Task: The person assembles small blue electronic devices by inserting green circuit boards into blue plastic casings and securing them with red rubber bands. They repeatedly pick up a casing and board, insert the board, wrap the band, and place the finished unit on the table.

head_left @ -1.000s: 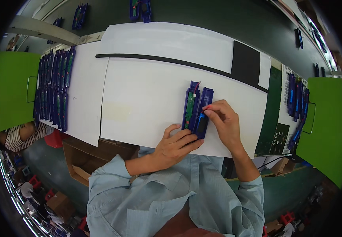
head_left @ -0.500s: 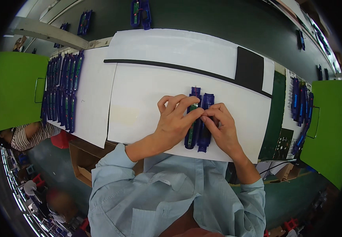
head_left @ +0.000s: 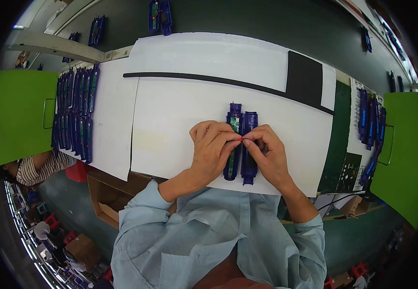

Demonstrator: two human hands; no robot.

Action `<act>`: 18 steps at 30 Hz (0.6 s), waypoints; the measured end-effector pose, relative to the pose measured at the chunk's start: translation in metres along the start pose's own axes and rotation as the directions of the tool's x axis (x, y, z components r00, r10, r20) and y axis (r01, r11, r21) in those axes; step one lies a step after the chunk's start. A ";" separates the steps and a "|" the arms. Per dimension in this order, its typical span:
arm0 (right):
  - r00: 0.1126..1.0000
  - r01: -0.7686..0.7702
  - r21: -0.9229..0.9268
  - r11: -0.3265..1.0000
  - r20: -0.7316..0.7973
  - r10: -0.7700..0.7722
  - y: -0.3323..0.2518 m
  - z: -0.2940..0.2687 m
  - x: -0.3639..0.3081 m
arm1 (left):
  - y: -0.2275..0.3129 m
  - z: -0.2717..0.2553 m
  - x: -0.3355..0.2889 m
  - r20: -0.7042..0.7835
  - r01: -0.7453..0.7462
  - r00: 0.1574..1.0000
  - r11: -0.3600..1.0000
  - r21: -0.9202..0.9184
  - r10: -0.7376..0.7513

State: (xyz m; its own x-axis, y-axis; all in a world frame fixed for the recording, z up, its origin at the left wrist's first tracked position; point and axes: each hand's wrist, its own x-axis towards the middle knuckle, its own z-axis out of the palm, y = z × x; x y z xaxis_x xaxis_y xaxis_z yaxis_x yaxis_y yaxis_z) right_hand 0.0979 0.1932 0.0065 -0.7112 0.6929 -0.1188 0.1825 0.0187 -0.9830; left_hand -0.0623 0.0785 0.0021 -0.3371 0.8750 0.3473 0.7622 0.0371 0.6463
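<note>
In front of me lie two halves of a long dark-blue plastic casing, side by side. The left casing half (head_left: 231,169) holds a green circuit board (head_left: 234,124) and has a thin red wire at its far end. The right casing half (head_left: 250,120) looks dark inside and is partly covered by my fingers. Over the gap between them, my left hand (head_left: 213,147) and my right hand (head_left: 270,156) meet fingertip to fingertip, both pinching a small red piece (head_left: 241,139). What exactly it is remains too small to tell.
White sheets (head_left: 170,106) cover the bench, crossed by a black strip (head_left: 194,78). Rows of blue casings (head_left: 76,103) lie at left, more casings (head_left: 370,120) at right. Green panels (head_left: 16,115) flank both sides. Beyond runs a dark green surface (head_left: 247,21) carrying casings.
My fingertips have come together, and the red piece now shows between them. My left fingers have drawn in from the circuit board. The casings on the far surface have shifted left.
</note>
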 end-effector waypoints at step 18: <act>0.906 0.424 -0.417 0.804 0.174 -0.387 -0.015 0.000 0.008 | 0.020 -0.012 -0.040 0.027 0.088 0.995 0.984 0.153 -0.093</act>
State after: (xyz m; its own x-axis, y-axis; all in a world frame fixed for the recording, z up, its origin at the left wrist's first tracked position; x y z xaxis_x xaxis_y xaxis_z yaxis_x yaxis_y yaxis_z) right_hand 0.0896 0.1980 0.0198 -0.8328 0.4948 0.2483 0.1286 0.6091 -0.7826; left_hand -0.0401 0.0382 0.0093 -0.3918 0.8804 0.2671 0.8050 0.1875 0.5628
